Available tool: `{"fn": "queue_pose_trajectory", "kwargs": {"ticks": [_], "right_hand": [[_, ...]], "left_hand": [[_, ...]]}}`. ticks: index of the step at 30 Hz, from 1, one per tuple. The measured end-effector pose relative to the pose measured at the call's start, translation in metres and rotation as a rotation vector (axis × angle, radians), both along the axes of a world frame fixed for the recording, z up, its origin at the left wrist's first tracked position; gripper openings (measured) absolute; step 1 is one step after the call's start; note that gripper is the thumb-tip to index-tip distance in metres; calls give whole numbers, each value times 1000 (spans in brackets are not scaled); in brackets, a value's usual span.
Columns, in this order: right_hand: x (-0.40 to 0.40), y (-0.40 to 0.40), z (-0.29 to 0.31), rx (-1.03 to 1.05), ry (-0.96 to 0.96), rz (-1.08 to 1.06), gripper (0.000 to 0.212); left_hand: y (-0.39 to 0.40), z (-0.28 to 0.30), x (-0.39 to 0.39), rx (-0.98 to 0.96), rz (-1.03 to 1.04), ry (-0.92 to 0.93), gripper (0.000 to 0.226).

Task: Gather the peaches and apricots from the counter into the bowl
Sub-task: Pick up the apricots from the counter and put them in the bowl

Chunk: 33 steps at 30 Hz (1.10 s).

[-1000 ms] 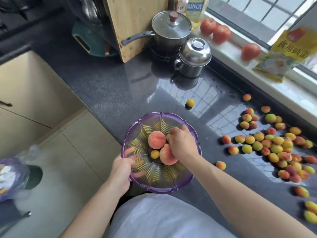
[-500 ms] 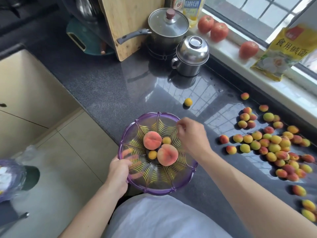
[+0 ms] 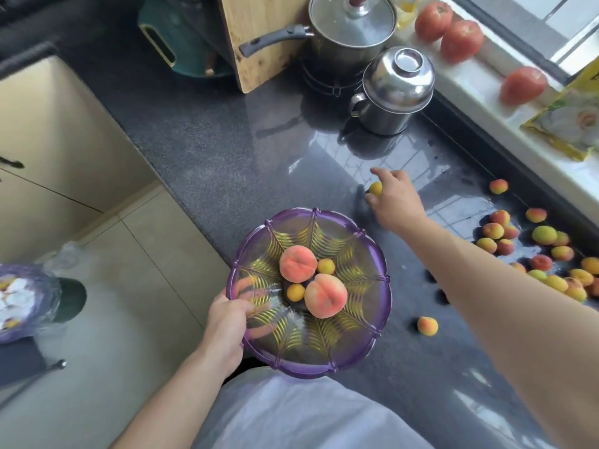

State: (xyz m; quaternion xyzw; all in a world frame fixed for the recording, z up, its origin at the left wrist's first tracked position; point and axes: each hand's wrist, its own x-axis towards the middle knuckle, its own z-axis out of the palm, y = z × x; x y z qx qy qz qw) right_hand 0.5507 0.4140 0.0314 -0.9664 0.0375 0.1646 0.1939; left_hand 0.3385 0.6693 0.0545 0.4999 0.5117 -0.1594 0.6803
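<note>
A purple see-through bowl (image 3: 372,335) sits at the counter's near edge and holds two peaches (image 3: 298,264) (image 3: 325,299) and two small apricots (image 3: 325,266) (image 3: 295,291). My left hand (image 3: 227,322) grips its left rim. My right hand (image 3: 393,199) reaches past the bowl, thumb and index finger pinching a lone yellow apricot (image 3: 376,188) that lies on the dark counter. Several apricots (image 3: 551,270) lie scattered at the right, partly hidden by my right forearm. One more apricot (image 3: 427,325) lies right of the bowl.
A lidded pot (image 3: 353,27) and a steel lidded mug (image 3: 395,89) stand at the back, beside a leaning wooden board (image 3: 259,37). Tomatoes (image 3: 460,37) and a yellow packet (image 3: 570,124) rest on the windowsill. The counter edge drops to the floor at the left.
My right hand let go of an apricot in the bowl, left the bowl and moved forward to the lone yellow apricot. My left hand kept its hold on the rim.
</note>
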Motion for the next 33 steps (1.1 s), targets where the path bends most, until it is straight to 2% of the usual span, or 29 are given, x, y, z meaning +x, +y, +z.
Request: {"fn": "queue_pose_trajectory", "kwargs": {"ticks": [4,10,15,20,22,24,26,29,31,33], "right_hand": [[0,-2,-12,-53,9,104,31],[-44,-42,-13,-28,-19,6,34],[-91,-62,12,182,-142,-262,32],[-147,-39,54,462,-190,-339,31],[-167,-10,66,529,-179,-247,30],[-186,22,67,486,-151,-59,28],[-201,54,56,376,-213,234,27],[-207,85,27,164,-413,686,11],[-204,96,13,38,-496,850,13],[-199,101,6,-44,-541,902,14]], "left_hand": [[-1,3,1,-5,2,5,43],[-3,11,3,-32,0,-26,43],[-8,5,3,-46,-25,-49,45],[-17,2,-2,-56,-33,-62,45],[-19,-2,-5,-50,-36,-60,45],[-20,-6,-9,-55,-37,-70,43],[-21,-7,-13,-69,-47,-71,38],[-19,-7,-17,-90,-108,-67,36],[-16,-6,-18,-94,-155,-63,33],[-14,-5,-18,-94,-201,-72,31]]}}
